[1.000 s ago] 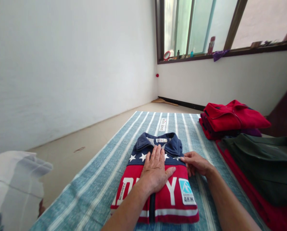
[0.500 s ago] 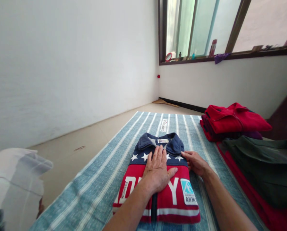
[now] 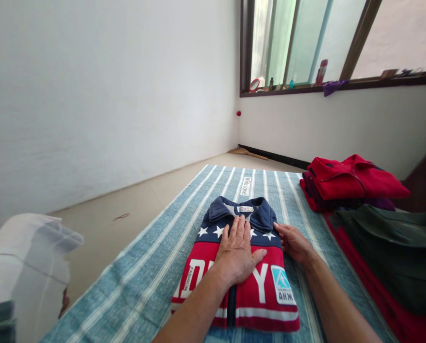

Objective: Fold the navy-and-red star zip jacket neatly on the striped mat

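A folded jacket lies front up on the striped cloth, with a navy collar, a band of white stars and a red body with white letters. My left hand rests flat on its upper middle, fingers stretched toward the collar and thumb spread out. At the jacket's right shoulder edge, my right hand has its fingers and thumb closed on the fabric just below the collar. A blue and white tag shows on the right front of the jacket.
Under the jacket spreads a blue striped cloth. To the right are folded red garments and a dark green garment on red cloth. A whitish sheer bundle sits at left, beside the pale floor. Small items line the window sill.
The view has shifted slightly, so everything sits a little farther right. Both hands keep their places on the jacket.
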Demonstrator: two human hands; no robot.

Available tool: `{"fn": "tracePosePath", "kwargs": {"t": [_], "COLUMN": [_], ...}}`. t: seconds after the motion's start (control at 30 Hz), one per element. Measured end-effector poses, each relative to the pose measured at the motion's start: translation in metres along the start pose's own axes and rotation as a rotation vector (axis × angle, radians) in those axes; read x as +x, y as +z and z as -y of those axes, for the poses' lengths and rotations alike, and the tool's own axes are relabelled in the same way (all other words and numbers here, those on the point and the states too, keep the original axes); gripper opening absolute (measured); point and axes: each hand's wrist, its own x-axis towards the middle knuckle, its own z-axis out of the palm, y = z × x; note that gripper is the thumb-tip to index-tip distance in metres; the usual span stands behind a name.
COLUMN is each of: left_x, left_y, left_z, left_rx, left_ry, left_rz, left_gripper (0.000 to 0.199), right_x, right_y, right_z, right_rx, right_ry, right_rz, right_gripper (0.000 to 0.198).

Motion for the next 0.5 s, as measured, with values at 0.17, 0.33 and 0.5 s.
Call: {"fn": "tracePosePath", "kwargs": {"t": [0.17, 0.33, 0.5], "left_x": [-0.0006, -0.0009, -0.0001], "left_y": [-0.0020, -0.0045, -0.0018], "left_z": [-0.0012, -0.0029, -0.0020], "left_rx": [-0.005, 0.005, 0.006], "left_ry": [-0.004, -0.009, -0.007], "left_rz": [0.022, 0.033, 0.019], "left_gripper": [0.083, 0.083, 0.082], "right_x": [0.0013, 0.0012, 0.0027], "right_y": [-0.0003, 0.0001, -0.0014], "right_z": [-0.0016, -0.0017, -0.0033], "right_rx": [0.018, 0.027, 0.014], "right_ry": [-0.006, -0.027, -0.024], "right_rz": [-0.032, -0.025, -0.025], "right_gripper": [0.037, 0.036, 0.036]}}
